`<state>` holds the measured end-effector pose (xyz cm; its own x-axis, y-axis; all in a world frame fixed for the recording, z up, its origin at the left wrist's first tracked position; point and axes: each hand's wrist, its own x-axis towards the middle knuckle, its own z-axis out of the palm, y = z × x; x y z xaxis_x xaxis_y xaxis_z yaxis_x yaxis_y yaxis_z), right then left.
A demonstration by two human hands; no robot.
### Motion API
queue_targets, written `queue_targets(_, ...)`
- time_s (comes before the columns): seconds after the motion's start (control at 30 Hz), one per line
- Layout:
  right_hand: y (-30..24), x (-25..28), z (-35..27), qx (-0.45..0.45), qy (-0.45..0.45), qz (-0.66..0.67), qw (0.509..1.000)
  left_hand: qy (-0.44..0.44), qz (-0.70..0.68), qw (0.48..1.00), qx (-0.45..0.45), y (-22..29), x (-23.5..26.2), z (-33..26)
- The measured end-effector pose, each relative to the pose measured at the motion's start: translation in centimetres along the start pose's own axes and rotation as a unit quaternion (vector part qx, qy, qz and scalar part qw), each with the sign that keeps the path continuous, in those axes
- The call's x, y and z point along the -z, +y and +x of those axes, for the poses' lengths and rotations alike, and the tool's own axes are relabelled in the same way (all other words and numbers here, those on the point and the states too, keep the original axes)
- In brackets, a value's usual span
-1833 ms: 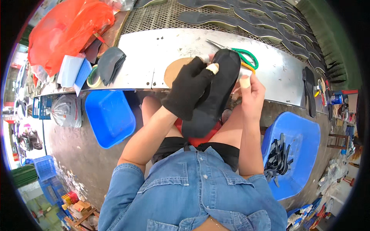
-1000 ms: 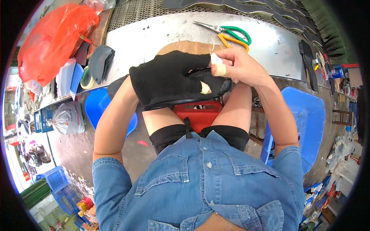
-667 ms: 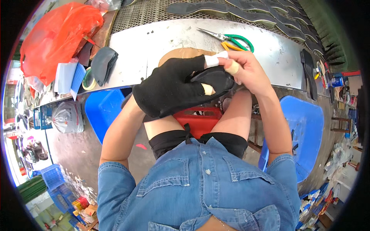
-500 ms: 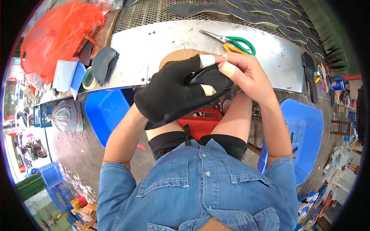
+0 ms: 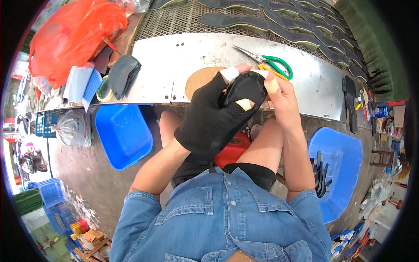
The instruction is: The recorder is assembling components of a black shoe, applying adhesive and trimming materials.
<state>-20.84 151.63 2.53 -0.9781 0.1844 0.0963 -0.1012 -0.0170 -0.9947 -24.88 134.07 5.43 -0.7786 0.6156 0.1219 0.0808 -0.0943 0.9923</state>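
Observation:
A black shoe sole with a rounded end and a raised rim is held between my hands, above my lap at the bench edge. My left hand, in a black fingerless glove with tape on the fingertips, is closed around it, thumb on its upper face. The glove hides much of the sole. My right hand, bare with taped fingers, pinches its rim at the rounded end. Beyond my right hand lie green-handled scissors and a yellow-handled tool. A round tan disc rests behind the glove.
Rows of black soles lie on a mesh conveyor behind the metal bench. A red plastic bag and tape roll sit at left. Blue tubs stand on both sides; the right one holds black pieces.
Both hands have turned the sole more upright, its rounded end now facing me more. My left forearm has moved right, and the right-hand fingers have shifted along the rim. The view has shifted slightly.

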Motion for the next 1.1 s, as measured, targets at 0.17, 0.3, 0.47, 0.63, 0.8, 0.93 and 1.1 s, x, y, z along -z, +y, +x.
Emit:
queue_targets(0.17, 0.1, -1.3, -0.4, 0.128, 0.040, -0.129, 0.983, 0.022, -0.047, 0.999, 0.004, -0.4, -0.4, -0.1)
queue_targets(0.3, -0.3, -1.9, -0.9, 0.109, 0.035, -0.045, 0.992, 0.066, -0.017, 0.996, -0.064, -1.8, -1.0, -0.1)
queue_targets(0.47, -0.7, -1.9, -1.3, 0.141, 0.022, -0.054, 0.988, 0.057, -0.200, 0.975, -0.079, -0.8, -1.5, -0.5)
queue_targets(0.63, -1.6, -1.4, -1.8, 0.097, 0.000, 0.000, 0.995, 0.059, 0.051, 0.986, -0.148, -2.2, -0.8, -0.5)
queue_targets(0.8, -1.6, -1.2, -1.5, 0.087, 0.002, -0.040, 0.995, 0.095, 0.112, 0.975, -0.164, -2.1, -1.4, -1.0)
queue_targets(0.93, -1.6, -0.7, -1.9, 0.028, -0.017, 0.040, 0.999, 0.069, -0.055, 0.991, -0.100, -1.6, -1.7, -1.0)
queue_targets(1.1, -1.0, 0.7, -1.1, 0.043, -0.056, 0.065, 0.995, -0.156, -0.181, 0.968, 0.082, -4.2, 1.7, -1.0)
